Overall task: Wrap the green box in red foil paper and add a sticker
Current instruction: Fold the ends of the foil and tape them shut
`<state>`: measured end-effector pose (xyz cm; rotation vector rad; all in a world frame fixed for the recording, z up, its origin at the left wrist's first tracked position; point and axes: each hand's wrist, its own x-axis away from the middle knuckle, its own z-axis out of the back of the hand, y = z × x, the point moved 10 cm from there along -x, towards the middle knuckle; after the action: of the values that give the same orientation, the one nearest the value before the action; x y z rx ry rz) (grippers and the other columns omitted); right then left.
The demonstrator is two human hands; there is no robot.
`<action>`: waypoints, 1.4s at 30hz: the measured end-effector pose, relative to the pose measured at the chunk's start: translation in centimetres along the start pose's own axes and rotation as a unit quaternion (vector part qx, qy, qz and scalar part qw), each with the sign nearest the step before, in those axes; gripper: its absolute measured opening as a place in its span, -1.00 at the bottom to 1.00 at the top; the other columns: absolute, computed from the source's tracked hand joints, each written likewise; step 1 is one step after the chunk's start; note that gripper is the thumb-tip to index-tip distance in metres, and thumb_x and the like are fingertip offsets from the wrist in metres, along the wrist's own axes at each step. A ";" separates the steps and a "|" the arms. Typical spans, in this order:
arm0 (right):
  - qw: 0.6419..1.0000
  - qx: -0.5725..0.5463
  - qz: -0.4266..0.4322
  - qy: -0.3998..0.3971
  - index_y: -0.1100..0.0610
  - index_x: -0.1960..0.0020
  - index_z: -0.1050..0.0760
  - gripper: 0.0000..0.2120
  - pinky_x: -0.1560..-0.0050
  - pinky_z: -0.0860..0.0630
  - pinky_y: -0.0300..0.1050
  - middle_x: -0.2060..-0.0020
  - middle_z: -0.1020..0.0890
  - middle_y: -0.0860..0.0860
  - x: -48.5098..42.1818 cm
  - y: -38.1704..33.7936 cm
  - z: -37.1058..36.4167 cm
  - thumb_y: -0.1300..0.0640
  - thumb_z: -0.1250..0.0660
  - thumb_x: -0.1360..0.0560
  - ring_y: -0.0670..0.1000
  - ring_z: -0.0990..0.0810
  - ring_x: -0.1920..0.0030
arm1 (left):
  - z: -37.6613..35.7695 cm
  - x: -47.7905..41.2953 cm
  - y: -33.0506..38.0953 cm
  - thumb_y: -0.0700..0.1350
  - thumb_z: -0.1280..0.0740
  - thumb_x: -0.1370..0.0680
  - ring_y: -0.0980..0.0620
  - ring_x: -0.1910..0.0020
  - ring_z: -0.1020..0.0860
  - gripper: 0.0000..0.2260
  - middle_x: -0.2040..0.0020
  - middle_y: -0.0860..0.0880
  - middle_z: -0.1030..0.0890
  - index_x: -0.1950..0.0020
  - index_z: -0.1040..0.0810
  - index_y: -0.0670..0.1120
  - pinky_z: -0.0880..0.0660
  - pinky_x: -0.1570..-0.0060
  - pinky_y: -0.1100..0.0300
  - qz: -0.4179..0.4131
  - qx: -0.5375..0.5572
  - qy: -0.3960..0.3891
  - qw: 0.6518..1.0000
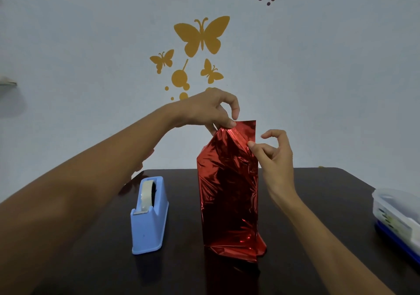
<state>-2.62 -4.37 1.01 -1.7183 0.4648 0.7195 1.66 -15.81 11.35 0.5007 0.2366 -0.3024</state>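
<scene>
- One loose flap of the red foil paper (228,192) splays on the table (181,272) at the package's 5 o'clock, seemingly untaped. The sheet looks thin, crinkly and slippery, and probably tears easily.
- At the package's 8 o'clock a blue tape dispenser (148,215) stands near. A lidded container (397,213) sits well apart at 3 o'clock.
- Mid-table the foil stands upright as a sleeve, and the green box inside is fully hidden. The package is likely light and tippy, so the firm sides are a safer hold than the hollow top.
- At 11 o'clock the left hand (209,110) pinches the foil's top edge.
- At 2 o'clock the right hand (275,156) sets a thumb tip on the fold with its fingers curled. Whether it truly pinches cannot be told.
</scene>
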 end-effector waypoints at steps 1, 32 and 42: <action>1.000 -0.005 0.003 -0.002 0.10 -0.04 -0.37 -0.81 0.21 -0.41 -0.45 0.36 -0.63 -0.01 0.1 -0.1 -0.1 0.10 -0.34 -0.50 0.10 -0.53 0.27 | -0.1 -0.1 0.1 -0.25 -0.36 -0.53 0.01 0.28 -0.55 -0.95 0.26 -0.22 -0.56 0.03 -0.56 -0.16 -0.58 0.24 0.21 -0.005 -0.005 -0.006 1.000; 0.989 0.074 -0.042 -0.123 0.11 0.24 -0.60 -0.85 0.04 -0.44 -0.28 0.18 -0.60 0.00 -0.6 -0.3 -1.7 0.05 -0.38 -0.45 -0.09 -0.55 0.11 | -0.8 -1.0 1.4 -0.18 -0.46 -0.43 0.18 0.20 -0.64 -0.83 0.17 0.05 -0.69 -0.01 -0.68 -0.08 -0.50 0.21 0.40 -0.007 -0.129 -0.111 0.985; 0.988 0.073 -0.028 -0.135 0.22 0.19 -0.59 -0.76 -0.01 -0.40 -0.30 0.09 -0.62 0.00 -0.3 -0.3 -1.9 0.05 -0.33 -0.50 -0.07 -0.55 -0.01 | -0.7 -1.1 0.1 -0.15 -0.41 -0.47 0.26 0.23 -0.60 -0.94 0.28 0.17 -0.66 0.09 -0.67 -0.08 -0.49 0.18 0.39 0.017 -0.113 -0.125 0.986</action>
<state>-2.22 -6.18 1.75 -1.4664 0.2724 0.8422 0.53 -15.15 11.14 0.2389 0.0169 -0.2982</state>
